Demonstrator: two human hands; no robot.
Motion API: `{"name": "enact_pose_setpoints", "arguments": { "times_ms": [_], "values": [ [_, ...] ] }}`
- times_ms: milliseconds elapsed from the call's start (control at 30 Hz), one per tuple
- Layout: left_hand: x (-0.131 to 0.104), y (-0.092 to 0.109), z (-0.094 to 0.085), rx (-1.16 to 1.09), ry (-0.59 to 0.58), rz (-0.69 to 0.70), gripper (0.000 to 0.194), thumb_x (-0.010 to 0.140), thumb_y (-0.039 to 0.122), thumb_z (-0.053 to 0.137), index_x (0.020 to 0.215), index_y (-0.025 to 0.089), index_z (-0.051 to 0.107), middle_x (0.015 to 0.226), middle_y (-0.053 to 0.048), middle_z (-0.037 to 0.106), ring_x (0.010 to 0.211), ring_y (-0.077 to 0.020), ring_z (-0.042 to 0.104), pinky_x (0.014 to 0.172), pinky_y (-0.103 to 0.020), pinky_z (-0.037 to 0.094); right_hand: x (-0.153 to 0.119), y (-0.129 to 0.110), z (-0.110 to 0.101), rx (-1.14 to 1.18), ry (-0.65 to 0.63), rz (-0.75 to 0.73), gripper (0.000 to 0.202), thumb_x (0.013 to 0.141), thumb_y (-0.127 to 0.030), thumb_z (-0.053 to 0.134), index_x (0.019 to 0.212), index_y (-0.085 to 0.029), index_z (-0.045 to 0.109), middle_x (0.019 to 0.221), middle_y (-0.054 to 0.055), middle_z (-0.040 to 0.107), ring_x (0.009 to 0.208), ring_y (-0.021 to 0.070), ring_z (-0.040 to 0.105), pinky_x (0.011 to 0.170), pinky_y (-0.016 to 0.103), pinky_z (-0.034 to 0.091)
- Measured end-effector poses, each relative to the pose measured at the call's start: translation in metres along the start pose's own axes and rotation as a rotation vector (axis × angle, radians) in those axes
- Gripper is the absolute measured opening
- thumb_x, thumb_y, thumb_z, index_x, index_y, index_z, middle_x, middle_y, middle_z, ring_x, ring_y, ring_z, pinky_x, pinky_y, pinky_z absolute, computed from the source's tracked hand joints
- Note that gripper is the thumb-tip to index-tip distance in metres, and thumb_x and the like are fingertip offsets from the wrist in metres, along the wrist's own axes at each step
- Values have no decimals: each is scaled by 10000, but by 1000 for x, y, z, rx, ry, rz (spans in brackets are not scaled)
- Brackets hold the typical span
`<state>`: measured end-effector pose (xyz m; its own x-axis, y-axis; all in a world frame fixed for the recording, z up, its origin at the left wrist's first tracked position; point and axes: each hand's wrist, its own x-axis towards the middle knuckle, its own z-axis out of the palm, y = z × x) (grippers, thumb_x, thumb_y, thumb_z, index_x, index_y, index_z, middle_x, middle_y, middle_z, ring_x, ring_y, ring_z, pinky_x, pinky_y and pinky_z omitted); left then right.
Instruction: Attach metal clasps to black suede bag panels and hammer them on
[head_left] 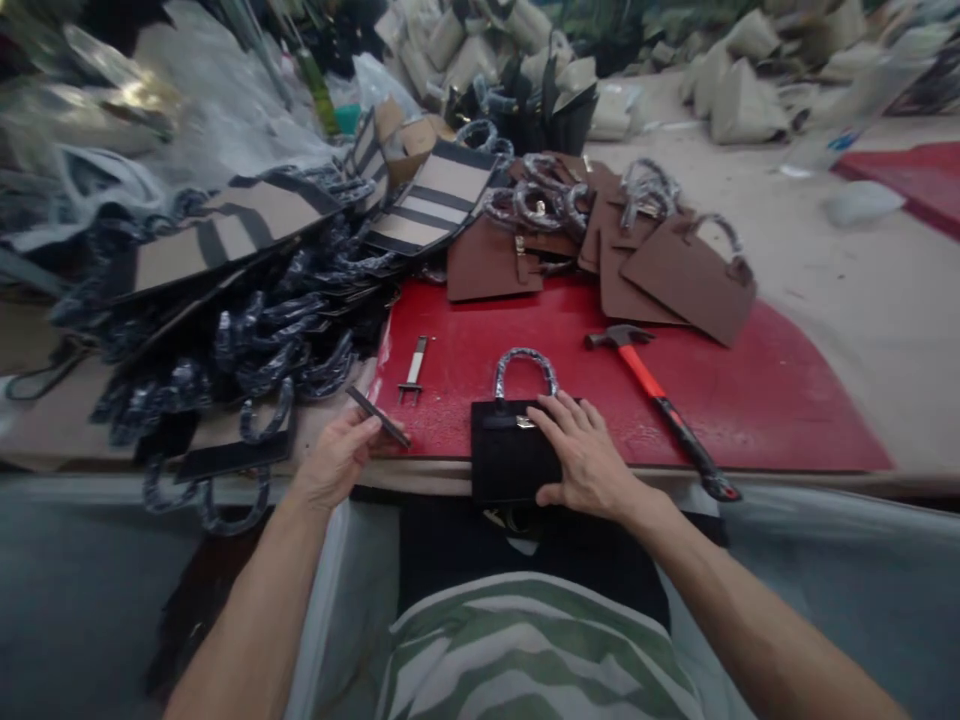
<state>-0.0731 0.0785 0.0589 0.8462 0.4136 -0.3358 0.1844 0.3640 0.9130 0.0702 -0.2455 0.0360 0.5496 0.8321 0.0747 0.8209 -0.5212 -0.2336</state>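
Note:
My left hand is closed, pinching a thin dark strip between thumb and fingers, above the near edge of a red board. My right hand lies with fingers stretched and apart on the right side of a black handbag panel. This panel has a gold-coloured clasp and a plastic-wrapped handle pointing away from me. It reaches slightly past the table's near edge. Left of it, a small pronged metal tool rests on the board. To the right lies a claw hammer with a red and black handle.
Brown handbag panels with wrapped handles lie on the far part of the red board. At the left are heaped striped panels and dark wrapped handles. Beige pieces and clear plastic are farther back.

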Motion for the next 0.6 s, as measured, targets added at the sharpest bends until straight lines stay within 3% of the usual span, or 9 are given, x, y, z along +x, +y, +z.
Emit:
{"name": "enact_pose_setpoints", "arguments": {
  "times_ms": [133,267,467,600],
  "values": [
    [9,-15,50,81,-52,187,388,740,405,806,946,131,623,867,-77,756,749,-211,739,658,-318,626,1,-1,-3,40,-18,29,1120,521,-425,925,1471,-140,405,1563,183,342,1465,406,222,1197,584,174],
    [21,-38,88,177,-83,372,302,825,379,712,966,127,624,896,-91,748,826,-195,737,826,-347,615,1,-3,-4,70,-13,15,1066,530,-410,923,1440,-151,434,1552,189,354,1455,409,240,1186,597,192],
    [22,-64,101,228,-77,466,194,871,279,651,1002,147,598,955,-95,727,900,-182,727,875,-327,592,-6,0,-11,54,-6,29,998,521,-394,923,1387,-153,489,1512,186,389,1400,411,311,1157,579,248],
    [19,-71,98,263,-71,502,180,906,269,620,1042,157,586,996,-95,718,924,-185,726,882,-331,592,-1,-9,-15,62,23,67,805,639,-520,854,1302,-168,563,1435,173,465,1333,392,388,1149,593,227]
  ]
}}
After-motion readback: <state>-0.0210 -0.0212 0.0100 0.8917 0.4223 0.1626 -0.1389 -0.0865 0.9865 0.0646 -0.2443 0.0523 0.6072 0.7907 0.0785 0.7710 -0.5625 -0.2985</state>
